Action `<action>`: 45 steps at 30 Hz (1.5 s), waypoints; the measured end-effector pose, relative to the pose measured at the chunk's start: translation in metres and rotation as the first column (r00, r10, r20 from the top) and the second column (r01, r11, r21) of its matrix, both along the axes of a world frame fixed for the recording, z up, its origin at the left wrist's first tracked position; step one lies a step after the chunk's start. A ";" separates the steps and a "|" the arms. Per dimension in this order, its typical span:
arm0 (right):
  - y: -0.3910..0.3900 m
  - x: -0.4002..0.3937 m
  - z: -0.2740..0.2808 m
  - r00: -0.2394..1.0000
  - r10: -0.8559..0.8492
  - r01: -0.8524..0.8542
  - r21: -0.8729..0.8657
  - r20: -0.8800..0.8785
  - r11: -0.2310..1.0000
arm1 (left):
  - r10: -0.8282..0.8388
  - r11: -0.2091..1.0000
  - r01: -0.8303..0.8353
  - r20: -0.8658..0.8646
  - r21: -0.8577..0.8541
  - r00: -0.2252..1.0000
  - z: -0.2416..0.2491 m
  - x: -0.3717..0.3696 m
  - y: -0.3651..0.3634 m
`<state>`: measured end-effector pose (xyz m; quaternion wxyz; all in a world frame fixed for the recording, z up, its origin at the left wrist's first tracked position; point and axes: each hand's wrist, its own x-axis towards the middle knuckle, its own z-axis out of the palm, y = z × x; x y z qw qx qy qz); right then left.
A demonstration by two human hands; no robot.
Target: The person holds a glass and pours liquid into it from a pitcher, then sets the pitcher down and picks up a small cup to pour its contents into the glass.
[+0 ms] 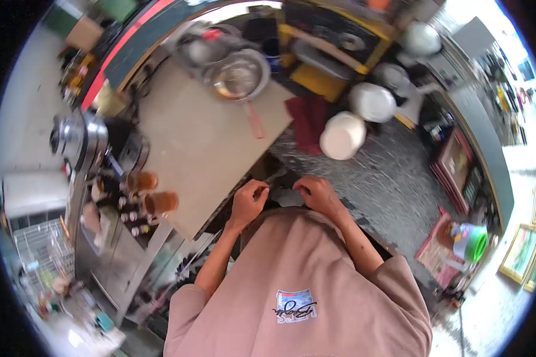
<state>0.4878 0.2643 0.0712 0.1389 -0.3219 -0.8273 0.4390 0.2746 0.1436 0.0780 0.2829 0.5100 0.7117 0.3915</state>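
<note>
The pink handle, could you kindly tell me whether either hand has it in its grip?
No, the pink handle extends over the pale table, clear of the grip of the left hand and the right hand.

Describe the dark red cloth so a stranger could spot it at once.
Start at the pale tabletop, then move right to the grey streaked surface. There, the dark red cloth lies left of two white dishes, its deep colour setting it apart.

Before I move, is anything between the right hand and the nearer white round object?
Nothing visible: only grey streaked countertop shows between the right hand and the nearer white round object. The dark red cloth lies left of that path.
</note>
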 end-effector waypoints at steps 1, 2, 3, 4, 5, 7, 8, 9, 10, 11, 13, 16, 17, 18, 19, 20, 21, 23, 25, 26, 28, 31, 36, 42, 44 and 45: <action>0.003 0.026 -0.002 0.999 -0.054 0.054 -0.001 0.004 0.999 | -0.085 0.996 0.085 0.009 -0.033 0.996 0.000 0.018 0.013; 0.004 0.052 -0.004 0.984 -0.175 0.176 0.021 -0.037 0.984 | -0.137 0.990 0.137 0.014 -0.037 0.991 -0.001 0.037 0.027; 0.003 0.076 -0.006 0.953 -0.291 0.295 0.039 -0.080 0.955 | -0.247 0.969 0.247 -0.038 -0.002 0.968 -0.004 0.055 0.039; 0.002 0.101 -0.009 0.937 -0.341 0.344 0.034 -0.076 0.938 | -0.352 0.934 0.357 -0.093 0.031 0.931 -0.005 0.073 0.051; 0.002 0.125 -0.014 0.873 -0.472 0.479 0.030 -0.122 0.877 | -0.403 0.915 0.404 -0.074 0.001 0.912 -0.006 0.093 0.062; -0.002 0.173 -0.020 0.766 -0.623 0.633 0.019 -0.158 0.774 | -0.501 0.865 0.502 -0.068 -0.004 0.863 -0.006 0.130 0.088; -0.004 0.196 -0.022 0.662 -0.725 0.739 0.005 -0.188 0.674 | -0.552 0.833 0.553 -0.066 -0.008 0.831 -0.006 0.148 0.097; -0.007 0.218 -0.024 0.545 -0.809 0.828 -0.010 -0.222 0.561 | -0.583 0.812 0.583 -0.064 -0.010 0.810 -0.009 0.166 0.106; -0.012 0.240 -0.027 0.515 -0.828 0.848 -0.011 -0.222 0.530 | -0.608 0.794 0.608 -0.059 -0.016 0.792 -0.012 0.182 0.114; -0.020 0.263 -0.031 0.390 -0.891 0.910 -0.051 -0.231 0.411 | -0.633 0.774 0.633 -0.055 -0.021 0.772 -0.014 0.199 0.123; -0.044 0.308 -0.040 0.175 -0.955 0.981 -0.037 -0.240 0.189 | -0.683 0.729 0.685 -0.089 -0.019 0.725 -0.016 0.229 0.135; -0.088 0.364 -0.043 -0.004 -0.940 0.980 0.185 -0.342 -0.071 | -0.738 0.668 0.744 -0.137 -0.008 0.661 -0.022 0.270 0.151; -0.106 0.381 -0.041 -0.040 -0.941 0.977 0.186 -0.336 -0.108 | -0.747 0.655 0.755 -0.154 -0.003 0.647 -0.024 0.281 0.154; -0.124 0.397 -0.038 -0.181 -0.936 0.953 0.179 -0.303 -0.243 | -0.771 0.627 0.779 -0.148 -0.007 0.619 -0.023 0.292 0.154; -0.141 0.414 -0.034 -0.319 -0.908 0.910 0.178 -0.271 -0.373 | -0.777 0.622 0.782 -0.154 -0.044 0.610 -0.021 0.302 0.155; -0.152 0.433 -0.030 -0.376 -0.861 0.861 0.216 -0.341 -0.461 | -0.782 0.618 0.782 -0.162 -0.080 0.602 -0.019 0.313 0.156; -0.159 0.455 -0.028 -0.421 -0.808 0.802 0.247 -0.413 -0.544 | -0.801 0.593 0.802 -0.159 -0.079 0.577 -0.019 0.322 0.156; -0.178 0.513 -0.030 -0.505 -0.781 0.713 0.332 -0.368 -0.618 | -0.827 0.538 0.841 -0.230 -0.057 0.514 -0.018 0.334 0.156; -0.183 0.572 -0.035 -0.567 -0.726 0.676 0.283 -0.388 -0.680 | -0.855 0.488 0.870 -0.237 -0.071 0.460 -0.016 0.342 0.154; -0.179 0.589 -0.023 -0.587 -0.747 0.712 0.240 -0.314 -0.660 | -0.867 0.463 0.883 -0.246 -0.078 0.433 -0.015 0.345 0.155; -0.162 0.623 -0.007 -0.590 -0.762 0.756 0.151 -0.267 -0.637 | -0.877 0.446 0.892 -0.238 -0.077 0.418 -0.014 0.346 0.156; -0.137 0.680 -0.020 -0.545 -0.795 0.756 0.254 -0.267 -0.604 | -0.885 0.445 0.892 -0.190 -0.079 0.425 -0.009 0.343 0.157; -0.112 0.752 -0.046 -0.500 -0.847 0.863 -0.015 -0.180 -0.506 | -0.857 0.496 0.845 0.040 -0.201 0.513 -0.002 0.326 0.158; -0.112 0.727 -0.025 -0.448 -0.894 0.847 0.317 -0.006 -0.426 | -0.712 0.560 0.801 0.371 -0.212 0.596 -0.015 0.304 0.152; -0.119 0.680 0.005 -0.593 -0.805 0.730 0.402 -0.031 -0.553 | -0.702 0.547 0.797 0.378 -0.257 0.604 -0.012 0.301 0.152; -0.135 0.673 0.002 -0.568 -0.818 0.751 0.349 -0.091 -0.560 | -0.705 0.544 0.801 0.381 -0.250 0.598 -0.011 0.300 0.153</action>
